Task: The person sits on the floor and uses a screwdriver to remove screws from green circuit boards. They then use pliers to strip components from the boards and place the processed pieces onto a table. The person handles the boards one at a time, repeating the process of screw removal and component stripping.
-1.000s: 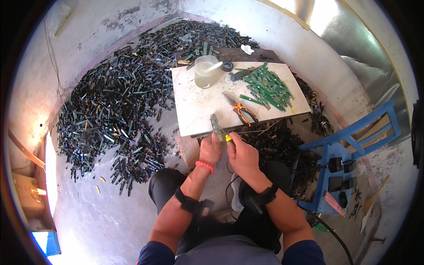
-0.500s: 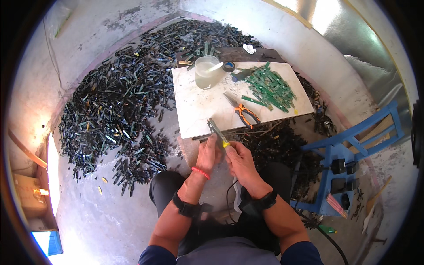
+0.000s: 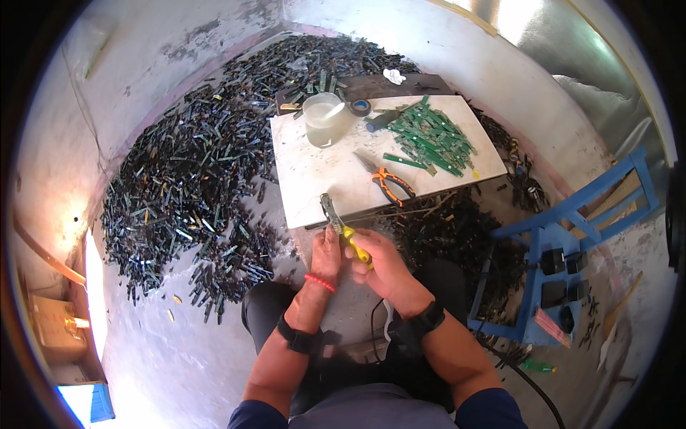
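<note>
My left hand (image 3: 326, 252) is closed around the lower end of a narrow, dark circuit-board strip (image 3: 330, 210), which points up over the table's front edge. My right hand (image 3: 382, 263), beside it, grips a yellow-handled tool (image 3: 359, 252), apparently a screwdriver. The tool's front end meets the strip near my left fingers; its tip cannot be made out. Just beyond my hands, pliers (image 3: 391, 187) with orange and black handles lie on the white tabletop (image 3: 304, 179). A heap of green circuit-board strips (image 3: 430, 139) covers its right part.
A translucent cup (image 3: 319, 130) with a white spoon stands at the back left of the table, near a tape roll (image 3: 360, 107). Dark strips (image 3: 193, 171) cover the floor leftward and behind. At right is a blue chair (image 3: 537, 257) holding small black boxes.
My right hand has turned, and more of the yellow handle shows now. The strip in my left hand has tilted and shifted a little left. The whole view has moved slightly.
</note>
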`<state>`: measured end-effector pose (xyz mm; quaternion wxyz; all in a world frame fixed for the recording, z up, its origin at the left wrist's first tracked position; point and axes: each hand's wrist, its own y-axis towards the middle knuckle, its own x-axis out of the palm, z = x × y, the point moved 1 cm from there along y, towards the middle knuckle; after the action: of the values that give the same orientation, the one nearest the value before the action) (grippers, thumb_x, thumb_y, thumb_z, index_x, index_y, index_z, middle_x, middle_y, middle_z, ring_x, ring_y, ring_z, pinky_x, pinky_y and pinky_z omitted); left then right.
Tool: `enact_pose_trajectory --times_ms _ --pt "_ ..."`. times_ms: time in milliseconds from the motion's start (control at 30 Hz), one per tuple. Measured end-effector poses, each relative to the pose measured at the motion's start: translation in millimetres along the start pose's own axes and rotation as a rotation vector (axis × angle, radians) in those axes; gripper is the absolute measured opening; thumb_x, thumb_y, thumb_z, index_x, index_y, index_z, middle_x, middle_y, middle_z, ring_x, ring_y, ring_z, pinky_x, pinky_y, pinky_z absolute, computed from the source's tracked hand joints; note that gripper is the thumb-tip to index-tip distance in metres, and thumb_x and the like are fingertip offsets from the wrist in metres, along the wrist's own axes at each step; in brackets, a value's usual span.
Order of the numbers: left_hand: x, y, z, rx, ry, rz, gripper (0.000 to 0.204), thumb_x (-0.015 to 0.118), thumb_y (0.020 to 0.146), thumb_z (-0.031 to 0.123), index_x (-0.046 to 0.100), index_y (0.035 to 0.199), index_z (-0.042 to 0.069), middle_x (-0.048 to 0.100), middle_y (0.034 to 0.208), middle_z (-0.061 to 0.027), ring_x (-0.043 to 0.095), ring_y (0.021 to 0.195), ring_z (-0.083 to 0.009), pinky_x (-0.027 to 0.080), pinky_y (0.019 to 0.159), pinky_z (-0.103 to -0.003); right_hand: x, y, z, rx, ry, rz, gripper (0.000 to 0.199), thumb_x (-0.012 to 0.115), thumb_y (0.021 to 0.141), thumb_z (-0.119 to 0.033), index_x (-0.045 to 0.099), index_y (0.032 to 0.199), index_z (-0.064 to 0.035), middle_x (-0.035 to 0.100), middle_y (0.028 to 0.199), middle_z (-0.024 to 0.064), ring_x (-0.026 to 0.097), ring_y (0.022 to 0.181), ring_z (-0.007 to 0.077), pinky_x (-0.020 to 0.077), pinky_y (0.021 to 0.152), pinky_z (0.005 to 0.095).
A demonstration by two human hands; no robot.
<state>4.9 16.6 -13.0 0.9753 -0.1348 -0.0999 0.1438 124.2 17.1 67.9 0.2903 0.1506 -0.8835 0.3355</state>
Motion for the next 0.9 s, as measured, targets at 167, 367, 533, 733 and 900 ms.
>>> enact_pose_trajectory --times_ms 167,367,533,733,900 --pt "-1 5 -7 -0.062 -0.135 -0.077 0.041 0.046 0.09 0.046 0.05 0.072 0.01 0.044 0.056 0.0028 0.041 0.044 -0.0075 0.031 0.035 -0.022 -7 0 -1 -0.086 -0.244 0.024 0.02 0.05 0.09 -0.019 0.051 0.104 -0.0051 0.052 0.07 0.0001 0.047 0.053 0.0079 0.0409 0.046 0.0248" --pt "10 -2 4 -0.142 -0.201 -0.05 0.042 0.05 0.088 0.049 0.046 0.067 0.012 0.04 0.052 0.0034 0.037 0.038 -0.0069 0.027 0.033 -0.023 -14 20 18 -0.706 -0.898 0.23 0.025 0.052 0.087 -0.018 0.052 0.106 -0.0011 0.061 0.083 0.0124 0.06 0.067 0.0202 0.0477 0.062 0.0309" --pt "8 -1 -1 -0.157 -0.182 -0.087 0.044 0.048 0.088 0.05 0.052 0.071 0.01 0.045 0.053 0.0015 0.04 0.039 -0.0092 0.029 0.033 -0.024 -8 13 15 -0.758 -1.174 0.347 0.023 0.053 0.083 -0.018 0.056 0.102 -0.0054 0.06 0.074 0.0192 0.061 0.068 0.0329 0.0476 0.062 0.0385" --pt "11 0 -4 -0.09 -0.064 -0.049 0.048 0.046 0.089 0.052 0.055 0.072 0.008 0.048 0.054 -0.0003 0.041 0.039 -0.0097 0.027 0.034 -0.025 -3 5 9 -0.765 -1.496 0.443 0.019 0.053 0.082 -0.02 0.056 0.099 -0.0113 0.058 0.064 0.0167 0.058 0.063 0.0372 0.045 0.055 0.0451" --pt "16 -9 8 -0.148 -0.181 -0.099 0.046 0.047 0.088 0.053 0.047 0.064 0.013 0.042 0.052 0.0036 0.035 0.038 -0.0072 0.023 0.035 -0.024 -8 5 7 -0.934 -1.676 0.443 0.012 0.053 0.082 -0.018 0.055 0.092 -0.0114 0.056 0.058 0.0126 0.057 0.055 0.0328 0.0437 0.048 0.0432"
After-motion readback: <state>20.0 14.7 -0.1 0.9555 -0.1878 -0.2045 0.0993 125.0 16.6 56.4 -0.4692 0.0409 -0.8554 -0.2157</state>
